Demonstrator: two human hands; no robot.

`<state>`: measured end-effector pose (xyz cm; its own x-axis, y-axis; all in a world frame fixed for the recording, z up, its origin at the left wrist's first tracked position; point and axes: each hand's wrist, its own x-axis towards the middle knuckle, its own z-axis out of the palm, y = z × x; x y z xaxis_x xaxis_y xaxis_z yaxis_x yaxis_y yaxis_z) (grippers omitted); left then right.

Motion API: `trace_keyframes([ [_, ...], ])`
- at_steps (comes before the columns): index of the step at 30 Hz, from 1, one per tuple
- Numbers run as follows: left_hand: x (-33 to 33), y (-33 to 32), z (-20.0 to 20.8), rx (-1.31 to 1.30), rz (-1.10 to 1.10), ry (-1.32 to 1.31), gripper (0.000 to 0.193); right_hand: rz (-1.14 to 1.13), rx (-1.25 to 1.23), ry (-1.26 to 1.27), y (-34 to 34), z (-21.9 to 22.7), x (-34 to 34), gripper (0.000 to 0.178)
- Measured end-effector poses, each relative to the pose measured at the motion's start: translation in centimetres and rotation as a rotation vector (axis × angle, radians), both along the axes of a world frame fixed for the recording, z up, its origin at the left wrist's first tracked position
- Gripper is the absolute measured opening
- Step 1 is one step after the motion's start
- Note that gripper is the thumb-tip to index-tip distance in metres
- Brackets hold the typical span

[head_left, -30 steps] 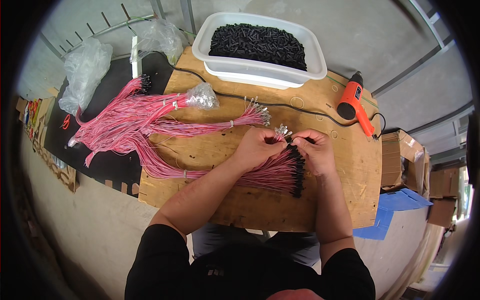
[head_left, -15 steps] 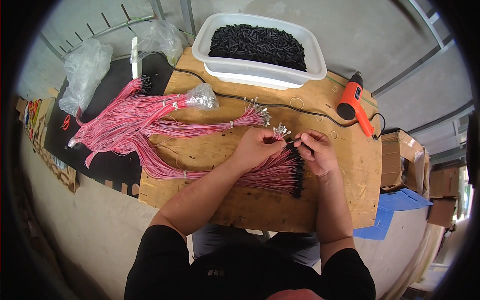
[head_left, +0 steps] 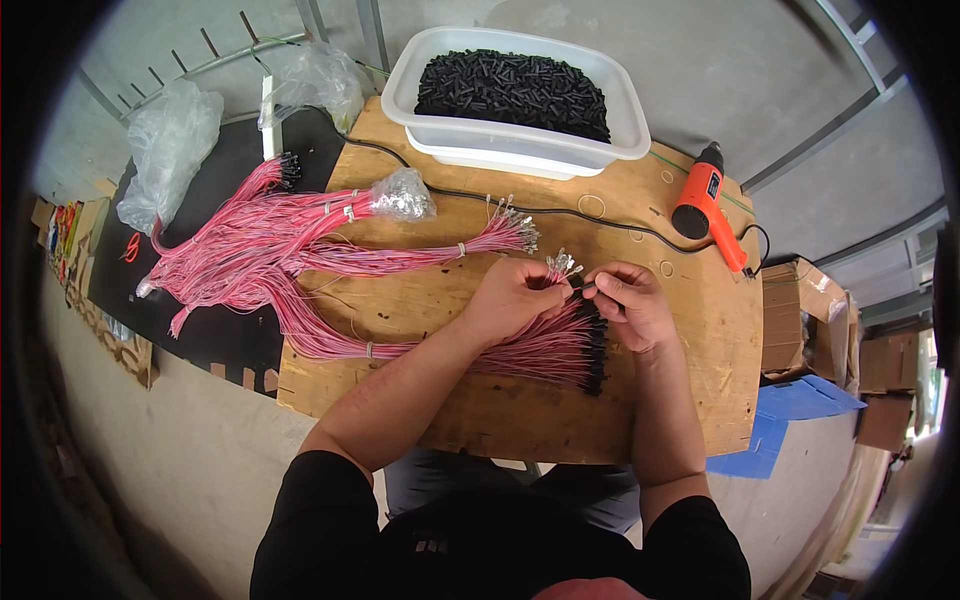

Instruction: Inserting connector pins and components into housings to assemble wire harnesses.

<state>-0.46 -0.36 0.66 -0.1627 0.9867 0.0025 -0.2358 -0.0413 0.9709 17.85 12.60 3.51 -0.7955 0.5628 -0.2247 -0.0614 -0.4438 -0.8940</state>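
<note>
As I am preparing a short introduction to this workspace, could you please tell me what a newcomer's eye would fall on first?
Probably the large spread of pink wires, running from the black surface at the left onto the wooden tabletop. Next would likely come the white plastic tub of short black tubes at the tabletop's far side, and the bright orange heat gun lying at its far right.
</note>
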Motion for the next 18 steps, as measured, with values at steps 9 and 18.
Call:
trace_keyframes([
  [9, 0.03, 0.01, 0.15, -0.049, -0.030, 0.039, 0.012, -0.004, 0.031, -0.030, 0.20, 0.35, 0.21, 0.016],
  [18, 0.42, 0.16, 0.01, 0.116, 0.132, 0.411, 0.020, -0.188, 0.200, -0.043, -0.13, 0.32, -0.14, 0.016],
])
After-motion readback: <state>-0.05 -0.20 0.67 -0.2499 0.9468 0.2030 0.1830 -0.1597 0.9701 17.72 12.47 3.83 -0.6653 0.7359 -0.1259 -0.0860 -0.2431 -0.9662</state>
